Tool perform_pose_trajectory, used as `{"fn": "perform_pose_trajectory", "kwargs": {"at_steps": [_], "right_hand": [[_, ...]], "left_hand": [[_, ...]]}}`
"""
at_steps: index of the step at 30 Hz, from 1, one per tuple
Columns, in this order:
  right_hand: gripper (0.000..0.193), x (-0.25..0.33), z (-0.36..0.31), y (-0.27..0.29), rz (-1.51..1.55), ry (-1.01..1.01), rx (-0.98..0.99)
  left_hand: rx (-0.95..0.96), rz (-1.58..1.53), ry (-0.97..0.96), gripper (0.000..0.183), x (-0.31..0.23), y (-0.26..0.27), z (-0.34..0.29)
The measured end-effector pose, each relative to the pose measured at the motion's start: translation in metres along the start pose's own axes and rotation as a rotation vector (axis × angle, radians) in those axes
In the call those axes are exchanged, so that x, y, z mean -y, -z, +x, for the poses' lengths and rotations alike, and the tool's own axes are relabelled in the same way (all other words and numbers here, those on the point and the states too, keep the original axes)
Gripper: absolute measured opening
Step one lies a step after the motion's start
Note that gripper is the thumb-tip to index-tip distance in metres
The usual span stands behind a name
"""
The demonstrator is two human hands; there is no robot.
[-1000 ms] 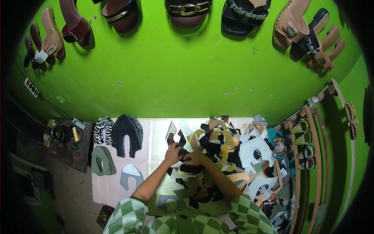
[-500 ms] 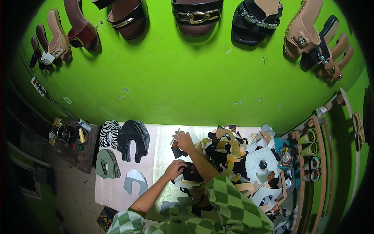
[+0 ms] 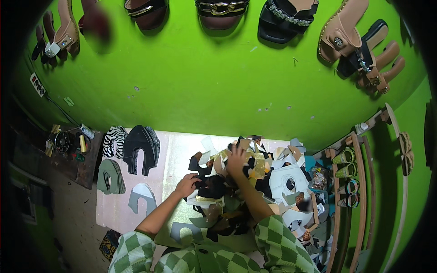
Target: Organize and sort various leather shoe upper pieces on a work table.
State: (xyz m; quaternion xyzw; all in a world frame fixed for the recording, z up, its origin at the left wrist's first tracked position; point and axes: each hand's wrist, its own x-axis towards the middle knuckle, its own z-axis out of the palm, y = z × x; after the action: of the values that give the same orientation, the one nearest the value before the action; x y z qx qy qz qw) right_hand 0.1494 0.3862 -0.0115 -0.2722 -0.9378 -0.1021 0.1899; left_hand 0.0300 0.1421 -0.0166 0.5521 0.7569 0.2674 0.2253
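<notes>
My left hand (image 3: 185,185) lies against the left edge of a mound of black scraps (image 3: 211,186), fingers apart and resting on the material. My right hand (image 3: 236,161) is farther away and to the right, fingers spread over the pile of offcuts (image 3: 260,166). Black, gold, tan, white and leopard-print pieces mix in that pile. Some fingertips of both hands are hard to make out among the scraps. Beside the pile, on the right, lies a large pale grey cut-out sheet (image 3: 277,179). A grey sheet with a curved cut-out (image 3: 184,231) lies close to my body.
On the table's left stand stacks of U-shaped pieces: zebra-print (image 3: 114,141), black (image 3: 136,145) and olive green (image 3: 109,177). A single grey U-shaped piece (image 3: 142,198) lies nearer. Sandals (image 3: 221,13) hang on the green wall. A wooden rack (image 3: 337,214) borders the right side.
My right hand has moved right into the offcuts, and my left hand has shifted left along the black scraps. Loose pieces lie differently. The whole view has shifted slightly.
</notes>
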Motion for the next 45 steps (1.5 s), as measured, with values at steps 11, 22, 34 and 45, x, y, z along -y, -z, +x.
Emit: {"fn": "perform_pose_trajectory", "kwargs": {"at_steps": [11, 22, 34, 45], "right_hand": [[0.019, -0.041, -0.057, 0.061, 0.035, -0.083, 0.687], [0.052, -0.125, -0.003, 0.099, 0.488, -0.473, 0.791], [0.050, -0.054, -0.099, 0.063, 0.602, -0.068, 0.590], [0.070, -0.108, -0.086, 0.082, 0.876, -0.292, 0.241]], "left_hand": [[-0.132, -0.073, 0.188, 0.032, -0.036, -0.014, -0.009], [0.037, 0.119, -0.034, 0.094, -0.057, -0.022, -0.023], [-0.205, 0.004, 0.021, 0.054, -0.052, -0.045, 0.002], [-0.322, -0.157, -0.208, 0.046, -0.122, -0.035, 0.063]]}}
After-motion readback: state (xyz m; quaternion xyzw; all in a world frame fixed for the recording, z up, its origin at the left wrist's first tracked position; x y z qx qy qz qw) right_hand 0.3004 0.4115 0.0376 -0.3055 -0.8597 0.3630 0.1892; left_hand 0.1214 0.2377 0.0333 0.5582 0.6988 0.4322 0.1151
